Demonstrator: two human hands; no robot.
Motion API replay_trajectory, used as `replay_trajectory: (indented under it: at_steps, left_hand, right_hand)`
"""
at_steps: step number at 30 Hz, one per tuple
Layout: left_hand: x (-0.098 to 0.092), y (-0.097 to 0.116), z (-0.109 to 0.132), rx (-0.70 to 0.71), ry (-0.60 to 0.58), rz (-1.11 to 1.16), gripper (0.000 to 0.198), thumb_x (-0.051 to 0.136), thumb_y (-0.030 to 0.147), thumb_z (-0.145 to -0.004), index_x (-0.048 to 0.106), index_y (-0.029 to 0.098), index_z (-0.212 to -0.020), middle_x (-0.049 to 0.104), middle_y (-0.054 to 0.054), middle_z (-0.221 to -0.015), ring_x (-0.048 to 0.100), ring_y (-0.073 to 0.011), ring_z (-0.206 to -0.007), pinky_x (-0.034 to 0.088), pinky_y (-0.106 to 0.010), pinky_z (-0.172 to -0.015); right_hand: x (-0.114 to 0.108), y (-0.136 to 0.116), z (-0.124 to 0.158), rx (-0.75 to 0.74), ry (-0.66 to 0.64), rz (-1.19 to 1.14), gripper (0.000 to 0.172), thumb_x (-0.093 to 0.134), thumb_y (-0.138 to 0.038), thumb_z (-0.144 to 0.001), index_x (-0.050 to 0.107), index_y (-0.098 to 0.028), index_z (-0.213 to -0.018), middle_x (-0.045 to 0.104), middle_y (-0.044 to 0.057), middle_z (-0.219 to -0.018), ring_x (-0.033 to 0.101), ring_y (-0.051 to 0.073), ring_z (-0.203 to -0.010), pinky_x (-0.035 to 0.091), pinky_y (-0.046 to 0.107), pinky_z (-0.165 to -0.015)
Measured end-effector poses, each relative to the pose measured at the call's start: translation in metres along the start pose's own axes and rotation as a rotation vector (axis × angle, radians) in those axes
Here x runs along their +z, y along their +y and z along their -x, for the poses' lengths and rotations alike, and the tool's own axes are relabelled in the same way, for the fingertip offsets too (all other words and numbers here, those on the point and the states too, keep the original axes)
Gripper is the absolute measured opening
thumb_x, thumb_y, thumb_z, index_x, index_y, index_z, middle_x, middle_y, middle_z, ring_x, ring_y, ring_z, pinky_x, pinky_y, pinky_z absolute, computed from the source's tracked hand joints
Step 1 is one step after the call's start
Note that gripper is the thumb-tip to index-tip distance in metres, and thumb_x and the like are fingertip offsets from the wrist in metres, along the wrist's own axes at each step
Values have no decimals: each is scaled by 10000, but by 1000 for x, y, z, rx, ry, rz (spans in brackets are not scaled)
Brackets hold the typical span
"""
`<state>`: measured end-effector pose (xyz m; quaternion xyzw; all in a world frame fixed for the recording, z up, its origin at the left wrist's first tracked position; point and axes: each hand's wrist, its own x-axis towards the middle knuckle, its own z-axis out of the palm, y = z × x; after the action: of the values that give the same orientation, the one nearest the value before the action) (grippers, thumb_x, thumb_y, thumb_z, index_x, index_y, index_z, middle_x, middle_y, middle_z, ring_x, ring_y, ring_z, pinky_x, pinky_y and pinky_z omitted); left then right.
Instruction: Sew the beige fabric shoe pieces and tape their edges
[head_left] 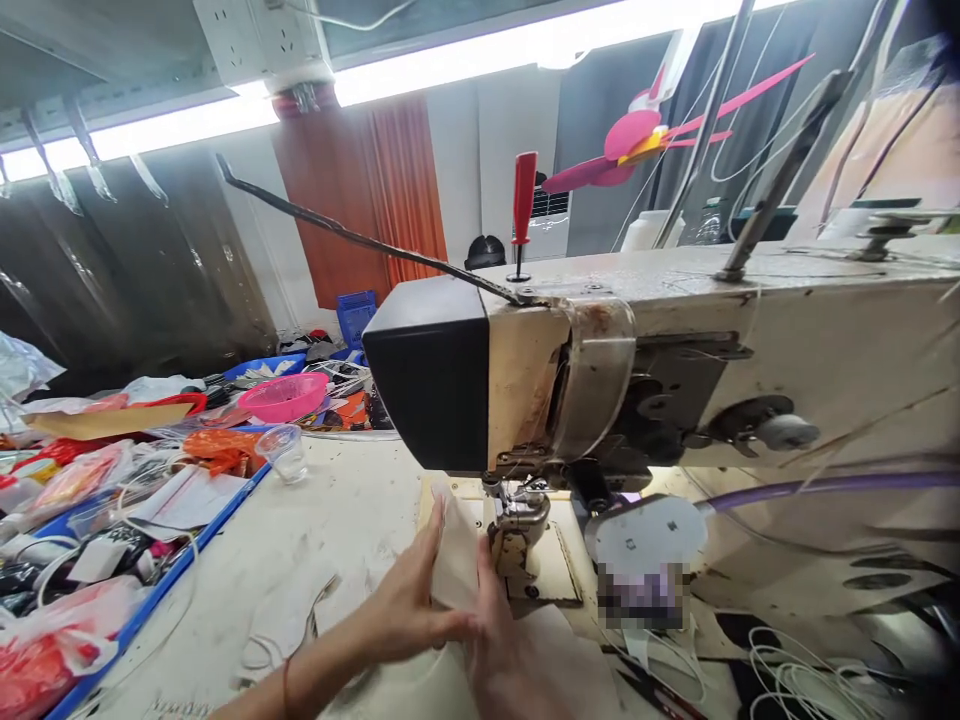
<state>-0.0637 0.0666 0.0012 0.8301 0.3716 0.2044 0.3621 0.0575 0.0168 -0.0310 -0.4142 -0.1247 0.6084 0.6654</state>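
A cream cloth-like piece (455, 555) stands up between my hands, just left of the sewing machine's presser foot (523, 510). My left hand (405, 600) grips its left edge, with the fingers up along it and the thumb across its lower end. On the other side my right hand (496, 645) holds the right edge, one finger pointing up and the others mostly hidden. More pale material (562, 655) lies under and beside my right wrist. The sewing machine (427, 370) has a black end cover, and its needle area is partly hidden by metal parts.
A small lamp with a white head (649, 535) sits right of the needle area. Dark scissors or snips (652, 690) and white cord (806, 685) lie at lower right. Left are a clear plastic cup (283, 455), cloth scraps (281, 620) and a blue-edged tray (169, 580) full of bags.
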Motion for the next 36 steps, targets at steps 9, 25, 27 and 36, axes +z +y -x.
replay_trajectory:
  at_steps: [9, 25, 27, 36]
  left_hand:
    - [-5, 23, 19, 4, 169, -7, 979, 598, 196, -789, -79, 270, -1493, 238, -123, -1538, 276, -300, -1391, 297, -482, -1120]
    - [-109, -39, -25, -144, 57, -678, 286, 547, 120, -745, 632, 244, -988, 428, -63, -1304, 587, -223, -981, 466, -361, -884]
    - [-122, -67, -36, -307, -43, -787, 393, 539, 98, -702, 602, 215, -1072, 501, -103, -1199, 619, -237, -883, 476, -390, -836]
    - [-116, -82, -35, -434, 75, -672, 945, 735, 131, -563, 301, 172, -1401, 458, -213, -1307, 370, -429, -1244, 236, -610, -1016]
  right_hand:
    - [22, -6, -4, -50, 142, 107, 584, 610, -657, -717, 632, -177, -1049, 697, 76, -1125, 570, 264, -1128, 442, 302, -919]
    - [1, -25, 17, 50, -131, 189, 485, 735, -535, -679, 656, -179, -999, 691, 41, -829, 637, 180, -769, 497, 313, -732]
    - [-22, -30, 22, 48, -131, 262, 515, 780, -551, -601, 678, -156, -915, 691, 53, -768, 631, 188, -693, 494, 330, -683]
    - [-154, -54, 14, -150, 90, 850, 342, 827, -445, -456, 743, -230, -707, 706, 75, -759, 601, 245, -703, 469, 350, -640]
